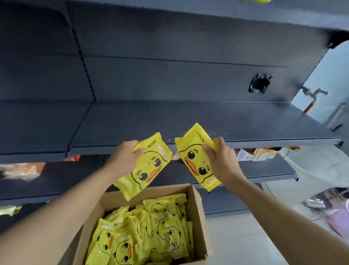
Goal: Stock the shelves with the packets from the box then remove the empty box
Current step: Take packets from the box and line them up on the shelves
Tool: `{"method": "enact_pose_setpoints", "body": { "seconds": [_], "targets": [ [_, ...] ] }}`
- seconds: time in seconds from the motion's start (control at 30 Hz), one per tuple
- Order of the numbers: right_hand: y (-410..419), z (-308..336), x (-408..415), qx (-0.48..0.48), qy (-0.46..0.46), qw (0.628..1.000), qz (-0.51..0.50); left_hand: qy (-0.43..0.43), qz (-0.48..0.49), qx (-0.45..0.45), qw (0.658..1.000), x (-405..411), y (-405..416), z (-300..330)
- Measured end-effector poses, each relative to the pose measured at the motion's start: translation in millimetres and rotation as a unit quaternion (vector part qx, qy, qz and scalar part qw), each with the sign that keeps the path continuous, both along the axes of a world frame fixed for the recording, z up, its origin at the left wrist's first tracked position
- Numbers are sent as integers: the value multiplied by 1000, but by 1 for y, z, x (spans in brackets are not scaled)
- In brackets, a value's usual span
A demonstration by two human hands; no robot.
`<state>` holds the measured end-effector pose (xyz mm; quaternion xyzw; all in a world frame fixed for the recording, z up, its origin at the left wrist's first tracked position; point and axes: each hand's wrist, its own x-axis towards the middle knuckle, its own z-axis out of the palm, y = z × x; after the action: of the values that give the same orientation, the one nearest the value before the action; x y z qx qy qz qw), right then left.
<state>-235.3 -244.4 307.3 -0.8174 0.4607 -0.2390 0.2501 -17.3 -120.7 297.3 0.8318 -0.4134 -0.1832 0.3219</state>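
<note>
My left hand [123,156] grips a yellow packet with a duck face [145,167] by its upper edge. My right hand [221,160] grips a second yellow duck packet [194,158] along its right side. Both packets hang tilted in front of the edge of a dark grey shelf [170,121], which is bare on top. Below them stands an open cardboard box [198,210] filled with several more yellow duck packets [143,232].
Lower shelves [264,170] hold orange and white packets at the left and right. A black bag [258,85] hangs on the shelf's back panel. Yellow goods [256,1] show on the top shelf. Pale floor and pink items [338,217] lie to the right.
</note>
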Motion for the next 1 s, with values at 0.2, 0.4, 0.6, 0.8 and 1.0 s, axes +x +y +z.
{"method": "enact_pose_setpoints", "body": {
  "seconds": [0.2, 0.4, 0.6, 0.8, 1.0],
  "targets": [
    [-32, 102, -47, -86, -51, 994, -46, -75, -30, -72, 994, -43, -38, 108],
    [-77, 177, -99, -150, -89, 984, -47, -105, -64, -119, 985, -92, -81, 188],
    [-138, 235, -150, -180, -104, 978, -23, -114, -78, -151, 979, -145, -135, 246],
    [-213, 278, -183, -202, -100, 974, 0, -140, -47, -186, 971, -196, -183, 291],
    [-268, 312, -192, -227, -98, 969, 7, -169, 2, -206, 964, -213, -216, 333]
  ]
}}
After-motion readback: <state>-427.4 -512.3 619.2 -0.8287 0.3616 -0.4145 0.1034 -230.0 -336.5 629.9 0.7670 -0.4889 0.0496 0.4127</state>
